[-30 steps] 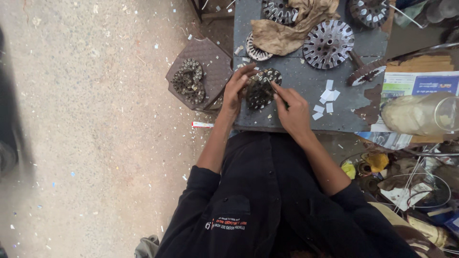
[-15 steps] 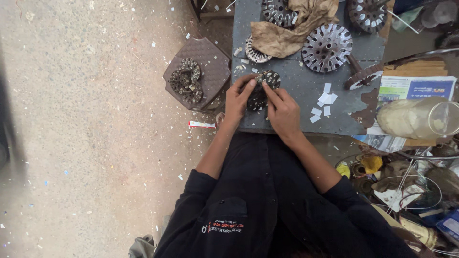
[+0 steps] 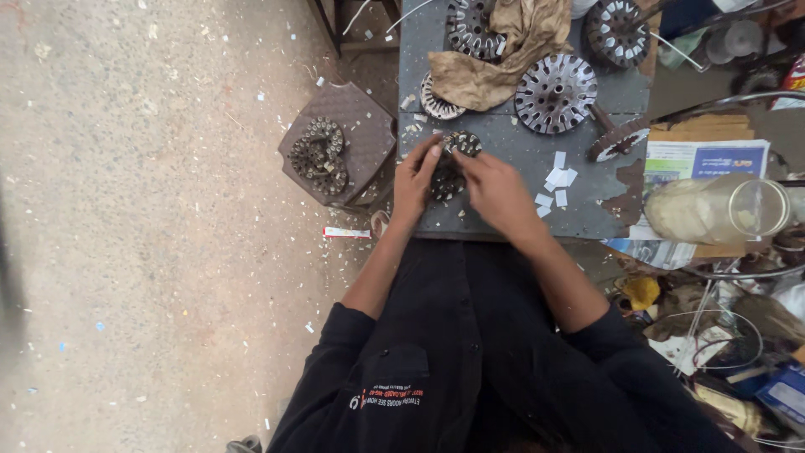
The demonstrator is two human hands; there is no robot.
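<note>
Head view: a person in dark clothes sits at a grey worktop (image 3: 520,155), both hands on one round metal part.
Wound ring: a dark, slotted motor ring (image 3: 453,161) lies on the near left part of the worktop, between the two hands.
Left hand: the left hand (image 3: 415,180) cups the ring's left edge, grip closed around it with the fingers curled over the rim.
Right hand: the right hand (image 3: 499,189) covers the ring's right side, fingertips pinched down on its top; whether they hold anything small, I cannot tell.
Paper slips: small white slips (image 3: 558,180) lie just right of the right hand.
Rag: a brown rag (image 3: 503,50) is draped over the far side.
Silver disc: a slotted silver disc (image 3: 555,92) sits beside the rag.
Stool: a dark stool (image 3: 340,138) left of the worktop carries another ring (image 3: 317,155).
</note>
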